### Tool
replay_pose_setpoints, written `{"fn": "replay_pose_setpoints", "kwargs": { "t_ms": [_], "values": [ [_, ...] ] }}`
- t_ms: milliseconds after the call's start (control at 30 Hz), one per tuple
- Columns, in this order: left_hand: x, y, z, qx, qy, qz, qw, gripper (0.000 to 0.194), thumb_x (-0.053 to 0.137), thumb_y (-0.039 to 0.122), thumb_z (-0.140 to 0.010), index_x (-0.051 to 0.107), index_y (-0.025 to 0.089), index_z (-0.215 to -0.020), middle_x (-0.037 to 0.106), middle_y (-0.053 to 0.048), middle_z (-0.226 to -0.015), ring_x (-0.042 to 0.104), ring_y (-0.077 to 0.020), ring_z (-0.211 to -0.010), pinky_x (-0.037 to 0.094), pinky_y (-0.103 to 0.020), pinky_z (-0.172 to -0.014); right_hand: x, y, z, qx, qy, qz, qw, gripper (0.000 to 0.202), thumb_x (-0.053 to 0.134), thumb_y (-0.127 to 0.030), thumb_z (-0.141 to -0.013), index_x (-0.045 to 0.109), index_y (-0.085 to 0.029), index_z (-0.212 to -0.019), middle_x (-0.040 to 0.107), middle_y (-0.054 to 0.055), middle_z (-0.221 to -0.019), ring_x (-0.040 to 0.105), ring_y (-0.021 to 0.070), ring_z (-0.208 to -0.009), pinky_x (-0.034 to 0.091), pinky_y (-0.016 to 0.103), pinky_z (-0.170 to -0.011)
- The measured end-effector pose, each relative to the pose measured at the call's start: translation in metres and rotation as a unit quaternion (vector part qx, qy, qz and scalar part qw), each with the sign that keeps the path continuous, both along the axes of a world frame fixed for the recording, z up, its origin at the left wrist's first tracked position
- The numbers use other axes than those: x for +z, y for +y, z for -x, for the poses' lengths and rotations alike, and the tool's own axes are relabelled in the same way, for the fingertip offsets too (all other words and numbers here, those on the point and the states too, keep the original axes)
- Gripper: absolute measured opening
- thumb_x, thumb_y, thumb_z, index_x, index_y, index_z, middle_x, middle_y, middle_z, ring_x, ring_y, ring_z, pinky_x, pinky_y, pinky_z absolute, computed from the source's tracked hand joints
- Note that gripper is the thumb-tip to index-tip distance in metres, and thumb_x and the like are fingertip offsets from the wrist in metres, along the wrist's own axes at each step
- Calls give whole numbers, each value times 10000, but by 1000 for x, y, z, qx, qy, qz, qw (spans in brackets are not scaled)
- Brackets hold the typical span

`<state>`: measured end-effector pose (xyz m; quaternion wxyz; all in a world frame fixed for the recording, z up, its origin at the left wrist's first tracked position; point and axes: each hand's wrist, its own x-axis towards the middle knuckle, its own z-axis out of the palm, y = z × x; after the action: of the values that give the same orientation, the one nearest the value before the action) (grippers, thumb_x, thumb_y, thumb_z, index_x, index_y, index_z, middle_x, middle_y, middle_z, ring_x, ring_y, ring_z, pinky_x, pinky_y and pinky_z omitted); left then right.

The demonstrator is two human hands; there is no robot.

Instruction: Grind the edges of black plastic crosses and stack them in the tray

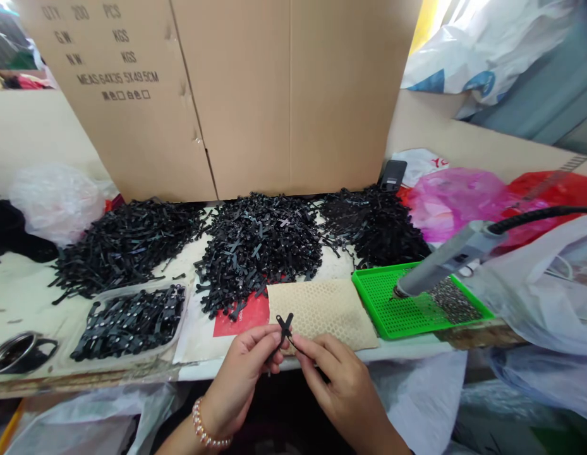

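Note:
Two narrow black strips [284, 325] with small holes at their ends cross in an X between my hands, just over the table's front edge. My left hand [253, 360] pinches them from the left, a beaded bracelet round its wrist. From the right, the thumb and fingers of my right hand [333, 370] are closed on the lower part of one strip. Behind them lies a tan textured pad [321, 306]. A large heap of similar black pieces [262, 243] stands beyond, partly over a red and white sheet [243, 316].
More black strips are heaped at left [132, 243] and right [376, 224]. A clear tray [184, 316] holds black parts. A grey corded electric screwdriver [445, 259] hangs over a green basket [383, 328] with small metal pieces. A metal mug [37, 354] stands left; a tall carton [255, 107] rises behind.

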<state>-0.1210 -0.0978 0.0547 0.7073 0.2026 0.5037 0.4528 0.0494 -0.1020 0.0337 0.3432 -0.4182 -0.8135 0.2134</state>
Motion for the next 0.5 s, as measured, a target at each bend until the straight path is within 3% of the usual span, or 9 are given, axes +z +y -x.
{"fn": "replay_pose_setpoints", "kwargs": {
  "t_ms": [167,333,433,500],
  "values": [
    [1,2,3,-28,42,-42,998,272,728,399,-707,694,136,-766,604,-23,-721,478,-92,-628,401,-188,-560,-1,4,5,-4,-15,-4,1000,286,451,-149,-968,539,-201,-1235,530,46,-788,528,185,-722,448,293,-640],
    [-14,7,1,-8,77,-61,995,320,704,450,-727,675,132,-746,505,22,-617,388,-68,-569,336,-168,-523,-6,2,12,3,-42,-12,999,298,418,-180,-984,536,-205,-1256,572,67,-839,557,198,-761,479,306,-686],
    [-23,14,6,20,86,-63,994,340,683,479,-738,682,144,-795,550,9,-660,423,-79,-600,356,-170,-553,1,22,12,36,5,75,997,295,490,-282,-968,544,-238,-1255,584,76,-1028,589,186,-861,509,294,-774],
    [-24,19,14,31,94,-66,993,353,670,495,-744,690,152,-827,583,-3,-677,460,-93,-631,375,-177,-584,5,52,11,19,56,111,992,285,525,-320,-945,566,-238,-1215,562,73,-1118,597,162,-844,519,270,-768]
  ]
}}
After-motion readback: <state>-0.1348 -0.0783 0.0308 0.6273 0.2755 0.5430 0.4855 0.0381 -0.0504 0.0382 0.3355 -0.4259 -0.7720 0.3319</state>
